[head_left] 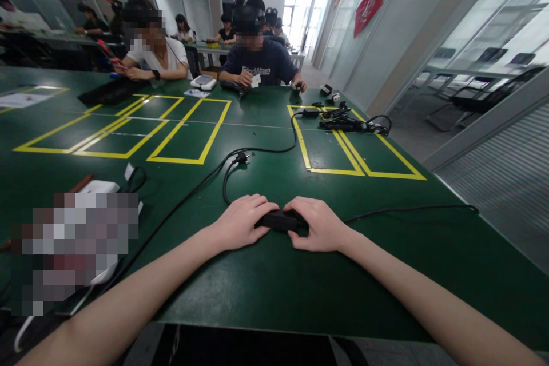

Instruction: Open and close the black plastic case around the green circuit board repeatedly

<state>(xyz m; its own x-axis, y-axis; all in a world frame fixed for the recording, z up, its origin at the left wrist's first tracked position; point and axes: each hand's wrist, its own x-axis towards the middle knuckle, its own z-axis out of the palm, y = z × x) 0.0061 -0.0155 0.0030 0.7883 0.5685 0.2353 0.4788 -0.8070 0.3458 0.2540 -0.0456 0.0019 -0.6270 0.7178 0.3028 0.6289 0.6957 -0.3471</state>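
1. Resting side by side on the green tabletop (274, 291), your hands meet over a black adapter (279, 221). It lies flat near the front edge, straight ahead of you.
2. Your left hand (242, 222) is curled over the adapter's left end, fingers bent down around it.
3. Your right hand (319, 227) clasps the right end the same way, so only the adapter's middle shows between the two.
4. A thin black cable (412, 209) runs off to the right from under your right hand.
5. A black plug (241, 156) lies on the tabletop just beyond your left hand, with cords looping near it.
6. Farther off to the right, a heap of black adapters (345, 121) sits among yellow tape outlines (337, 171).
7. Across the tabletop sit a person in a dark shirt (261, 66) and a person in a white top (158, 60).
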